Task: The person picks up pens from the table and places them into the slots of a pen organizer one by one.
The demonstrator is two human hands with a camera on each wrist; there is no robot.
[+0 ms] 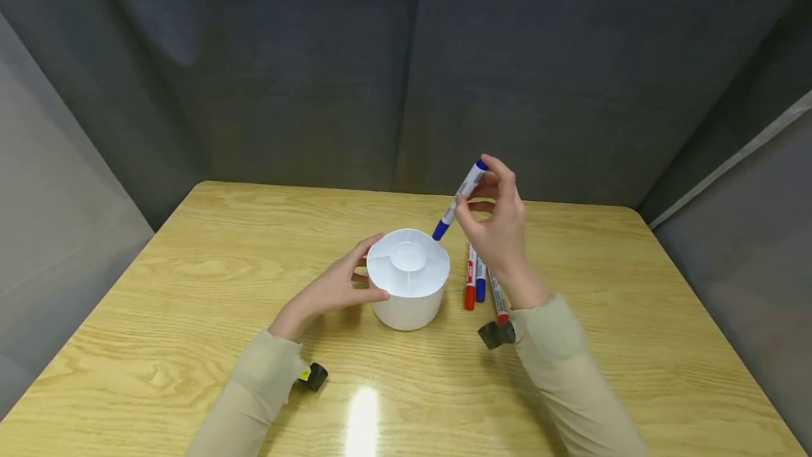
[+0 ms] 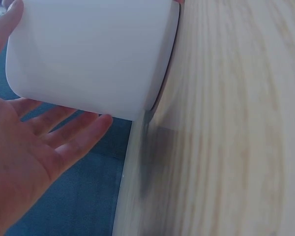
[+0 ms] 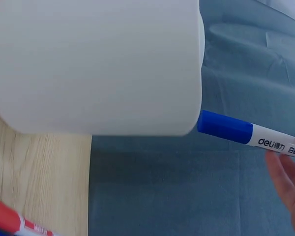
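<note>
On the wooden table, head view:
Holder: white round pen holder (image 1: pixel 409 281) stands upright near the table's (image 1: pixel 190 288) middle; its top shows a central well and dividing ribs.
Left hand: left hand (image 1: pixel 330 291) cups the holder's left side, thumb at the near wall and fingers around the far wall, lightly curved.
Right hand: right hand (image 1: pixel 497 228) is raised above the table and pinches a blue marker (image 1: pixel 459 199) between thumb and fingertips.
Marker position: tilted, blue cap pointing down-left, its tip just behind the holder's far right rim.
Spare markers: a red marker (image 1: pixel 470 281), a second blue one (image 1: pixel 480 281) and a further red-tipped marker (image 1: pixel 497 298) lie side by side on the table, just right of the holder and under the right wrist.

Left wrist view:
Holder wall: the holder (image 2: pixel 88 54) fills the upper left.
Left hand state: palm (image 2: pixel 24 162) open toward it, fingers nearly straight, fingertips touching the white wall.

Right wrist view:
Marker: blue cap (image 3: pixel 225 127) meets the holder's edge (image 3: pixel 96 64); whether they touch cannot be told.
Right hand state: fingertips (image 3: pixel 287 169) hold the white barrel at the frame's right edge.
Spare marker: red marker end (image 3: pixel 12 219) at lower left.
</note>
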